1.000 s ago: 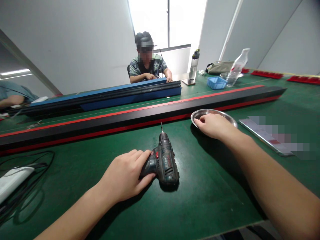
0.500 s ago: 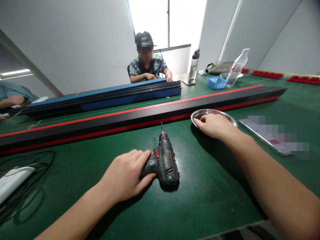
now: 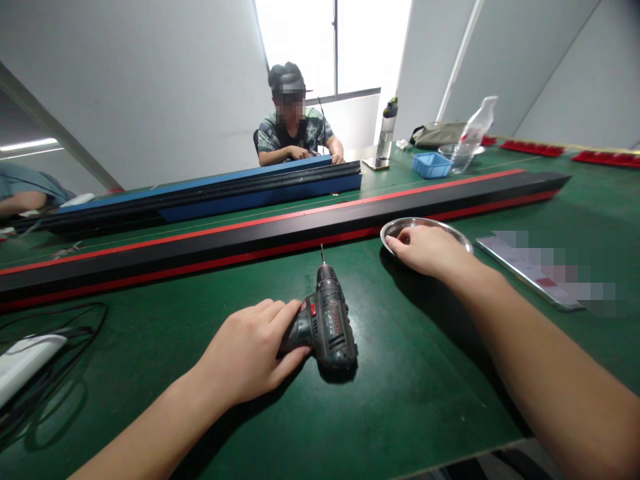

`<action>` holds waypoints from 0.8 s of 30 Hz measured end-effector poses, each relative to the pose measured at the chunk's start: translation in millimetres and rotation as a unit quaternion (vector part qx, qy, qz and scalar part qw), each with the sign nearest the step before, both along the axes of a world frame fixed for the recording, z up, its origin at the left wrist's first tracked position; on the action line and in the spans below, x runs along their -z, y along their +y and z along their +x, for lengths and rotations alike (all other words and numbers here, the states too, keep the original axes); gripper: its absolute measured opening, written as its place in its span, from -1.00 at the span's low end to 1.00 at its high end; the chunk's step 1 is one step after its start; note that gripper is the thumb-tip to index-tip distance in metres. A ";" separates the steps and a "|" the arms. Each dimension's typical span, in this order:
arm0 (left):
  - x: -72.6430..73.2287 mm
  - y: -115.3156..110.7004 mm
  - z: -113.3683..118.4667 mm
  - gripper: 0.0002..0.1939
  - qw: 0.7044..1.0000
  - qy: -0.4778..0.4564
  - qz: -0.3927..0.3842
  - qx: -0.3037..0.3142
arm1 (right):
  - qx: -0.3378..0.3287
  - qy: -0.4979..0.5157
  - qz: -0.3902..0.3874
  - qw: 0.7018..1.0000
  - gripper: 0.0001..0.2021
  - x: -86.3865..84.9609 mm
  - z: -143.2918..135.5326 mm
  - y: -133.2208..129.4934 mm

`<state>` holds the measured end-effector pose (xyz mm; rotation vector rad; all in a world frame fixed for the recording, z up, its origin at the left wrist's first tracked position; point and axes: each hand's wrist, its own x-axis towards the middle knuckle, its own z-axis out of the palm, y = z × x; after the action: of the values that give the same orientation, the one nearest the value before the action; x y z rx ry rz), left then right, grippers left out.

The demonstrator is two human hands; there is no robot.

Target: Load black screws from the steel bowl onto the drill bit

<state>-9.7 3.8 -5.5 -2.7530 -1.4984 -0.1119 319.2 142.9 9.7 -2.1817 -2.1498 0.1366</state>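
Note:
My left hand (image 3: 257,347) is wrapped round the handle of a dark cordless drill (image 3: 336,333), which lies on its side on the green table (image 3: 400,387). Its bit points away from me, at the near edge of a long black bar with red edges (image 3: 240,233). My right hand (image 3: 425,250) reaches into a round metal dish (image 3: 453,233) beside the bar. The fingertips are down inside the dish and hidden, so what they touch cannot be seen.
A flat device (image 3: 530,273) lies right of the dish. White adapter (image 3: 30,363) and black cables are at left. Beyond the bar are blue-and-black bars (image 3: 260,190), a blue basket (image 3: 431,167), bottles (image 3: 475,133) and a seated person (image 3: 295,127); another person's arm shows far left.

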 end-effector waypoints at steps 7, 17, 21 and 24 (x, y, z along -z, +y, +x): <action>0.6 -0.6 -1.1 -0.50 1.000 -0.003 0.002 0.000 | 0.009 0.004 -0.010 1.000 -0.38 2.6 1.5 0.5; 0.2 -0.9 0.1 -0.51 1.000 -0.001 0.003 0.000 | -0.007 0.011 -0.012 1.000 -0.41 2.0 1.3 0.9; 0.9 -0.5 -0.6 -0.50 1.000 -0.002 0.008 0.002 | 0.002 0.032 0.023 0.999 -0.55 -1.0 -1.4 -1.6; 0.8 -0.4 -0.8 -0.49 1.000 -0.004 0.004 0.001 | 0.010 0.043 0.045 0.998 -0.62 0.0 0.2 -0.6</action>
<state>-10.4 3.4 -6.3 -2.7515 -1.4940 -0.1276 319.5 142.2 9.7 -2.1088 -2.0474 0.1275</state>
